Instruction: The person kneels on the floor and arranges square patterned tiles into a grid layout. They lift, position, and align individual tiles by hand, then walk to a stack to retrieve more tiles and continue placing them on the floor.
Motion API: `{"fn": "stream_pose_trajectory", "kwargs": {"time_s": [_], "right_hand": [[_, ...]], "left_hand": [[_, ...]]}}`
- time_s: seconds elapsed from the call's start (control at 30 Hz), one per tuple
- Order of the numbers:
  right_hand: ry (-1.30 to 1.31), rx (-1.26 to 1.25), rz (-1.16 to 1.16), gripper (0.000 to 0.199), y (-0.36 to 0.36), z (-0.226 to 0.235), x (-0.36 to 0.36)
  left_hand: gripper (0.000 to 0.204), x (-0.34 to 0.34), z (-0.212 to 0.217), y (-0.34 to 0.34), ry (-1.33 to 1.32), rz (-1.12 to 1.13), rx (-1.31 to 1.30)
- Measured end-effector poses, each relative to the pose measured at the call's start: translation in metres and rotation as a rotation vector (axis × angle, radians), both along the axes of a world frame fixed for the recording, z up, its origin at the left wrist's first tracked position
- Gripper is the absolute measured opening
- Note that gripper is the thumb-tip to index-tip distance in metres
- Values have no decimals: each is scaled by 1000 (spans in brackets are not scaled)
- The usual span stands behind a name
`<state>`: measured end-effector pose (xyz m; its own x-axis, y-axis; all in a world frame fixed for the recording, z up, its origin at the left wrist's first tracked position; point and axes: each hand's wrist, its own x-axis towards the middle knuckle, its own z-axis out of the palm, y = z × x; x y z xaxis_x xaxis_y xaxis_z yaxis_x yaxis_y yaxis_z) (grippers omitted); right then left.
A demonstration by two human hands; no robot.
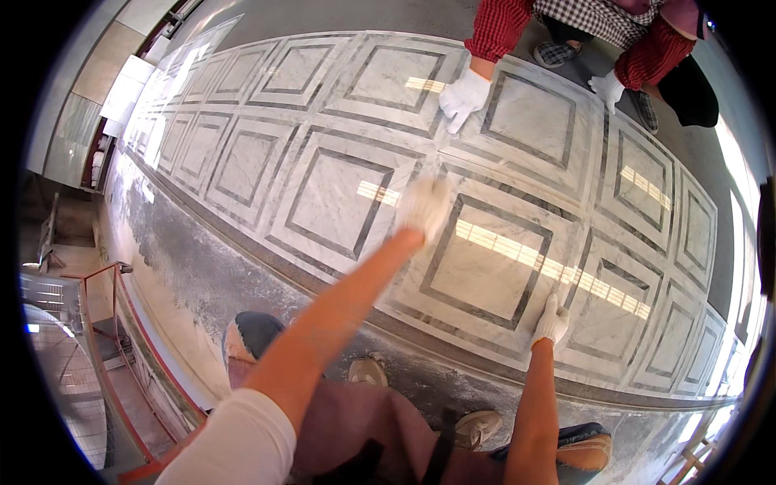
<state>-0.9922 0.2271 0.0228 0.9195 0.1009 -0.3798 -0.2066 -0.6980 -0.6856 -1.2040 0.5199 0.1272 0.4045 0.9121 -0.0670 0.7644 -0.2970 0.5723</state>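
My left hand (pixel 424 208), in a white glove, is smeared by motion over the upper left corner of a polished marble panel (pixel 478 271) with a dark grey square frame. Its fingers are too blurred to read. Beside that panel's right edge, my right hand (pixel 551 322), also white-gloved, rests on the stone with fingers stretched forward. No tool shows in it. Across from me, a co-worker's gloved hand (pixel 466 97) points down close to the corner of the neighbouring framed panel (pixel 529 117). The co-worker's other gloved hand (pixel 606 89) touches the far edge.
Several similar framed panels (pixel 327 202) lie side by side in two long rows, with window light reflected on them. A dusty grey ledge (pixel 242 283) runs along my side. A red metal railing (pixel 121 323) stands at lower left. The co-worker's shoe (pixel 556 54) is beyond the far edge.
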Motion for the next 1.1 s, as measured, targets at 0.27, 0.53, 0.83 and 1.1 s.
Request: {"fn": "stream_pose_trajectory", "kwargs": {"time_s": [0.27,0.53,0.83,1.1], "right_hand": [[-69,-192,260,55,-7,13,12],[-96,-441,689,55,-7,30,30],[-113,-415,815,43,89,146,24],[-141,-453,563,44,-10,37,15]], "left_hand": [[29,-91,-80,-214,-489,1309,-1273],[42,-93,-87,-207,-536,1238,-1323],[41,-104,-95,-203,-720,1242,-1450],[45,-101,-108,-204,-735,1312,-1427]]}}
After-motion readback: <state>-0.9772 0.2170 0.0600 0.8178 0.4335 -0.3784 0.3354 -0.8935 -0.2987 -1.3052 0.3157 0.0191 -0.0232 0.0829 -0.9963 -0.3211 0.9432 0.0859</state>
